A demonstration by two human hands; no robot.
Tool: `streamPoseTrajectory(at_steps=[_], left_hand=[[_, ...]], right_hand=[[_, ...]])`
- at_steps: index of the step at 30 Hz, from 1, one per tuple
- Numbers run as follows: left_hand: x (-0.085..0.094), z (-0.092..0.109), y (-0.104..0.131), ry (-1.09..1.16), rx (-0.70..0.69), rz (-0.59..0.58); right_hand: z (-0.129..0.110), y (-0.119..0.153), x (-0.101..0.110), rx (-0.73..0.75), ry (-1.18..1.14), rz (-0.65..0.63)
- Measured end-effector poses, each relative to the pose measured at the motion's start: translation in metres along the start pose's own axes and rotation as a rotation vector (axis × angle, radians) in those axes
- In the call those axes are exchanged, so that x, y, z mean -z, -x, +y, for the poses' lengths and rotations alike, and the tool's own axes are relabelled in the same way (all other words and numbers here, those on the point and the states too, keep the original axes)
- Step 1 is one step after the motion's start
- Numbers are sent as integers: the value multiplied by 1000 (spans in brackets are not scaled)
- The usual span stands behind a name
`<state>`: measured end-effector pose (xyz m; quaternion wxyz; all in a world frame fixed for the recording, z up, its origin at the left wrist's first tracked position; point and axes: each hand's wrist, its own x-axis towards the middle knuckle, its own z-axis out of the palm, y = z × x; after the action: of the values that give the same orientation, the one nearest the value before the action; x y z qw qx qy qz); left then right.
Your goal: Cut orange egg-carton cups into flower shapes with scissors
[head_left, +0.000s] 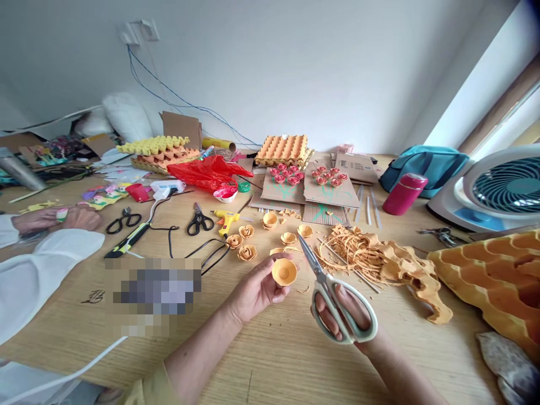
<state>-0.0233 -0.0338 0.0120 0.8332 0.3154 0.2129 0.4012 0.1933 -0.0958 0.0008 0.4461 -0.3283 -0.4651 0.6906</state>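
Between the fingers and thumb of my left hand (257,289) is a small round orange cup (284,272), its hollow side facing me. My right hand (343,315) grips light-green-handled scissors (333,304), fingers through the loops, blades nearly closed and pointing up and away, just right of the cup and apart from it. Beyond my hands lie more loose cups (305,230) and several orange carton roses (247,252). A heap of orange strips (350,250) and a cut carton piece (434,292) lie to the right of the scissors.
A yellow glue gun (226,221), black scissors (199,222) and cables stand left of centre. Cardboard with red flowers (331,188), egg trays (282,149) and a pink bottle (405,194) are farther back. At the left are another person's hands (80,217); a fan (502,185) is right.
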Motion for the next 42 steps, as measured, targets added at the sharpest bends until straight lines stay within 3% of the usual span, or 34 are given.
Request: streamPoseTrajectory(at_steps=[6,12,14,20,27,31,42], left_hand=[[1,-1,0,33,66,-49],[-2,-1,0,19,55,-76],[-2,-1,-1,10,22,-67],[2,-2,-1,-144,-119,-61],[7,-2,-1,-459,-293,59],[4,-3,-2,-566,-353,132],[3,-6,-3,-659,-440,182]], right_hand=[[0,0,-3,-87,-50,-57],[-3,-7,0,162,158,288],[-3,-6,1,188,232,324],[-5,-2,-7,136,682,251],[-6,-2,-12,228,1177,195],[-5,-3,-11,252,1265,157],[-6,-4,-13,346,1331,133]])
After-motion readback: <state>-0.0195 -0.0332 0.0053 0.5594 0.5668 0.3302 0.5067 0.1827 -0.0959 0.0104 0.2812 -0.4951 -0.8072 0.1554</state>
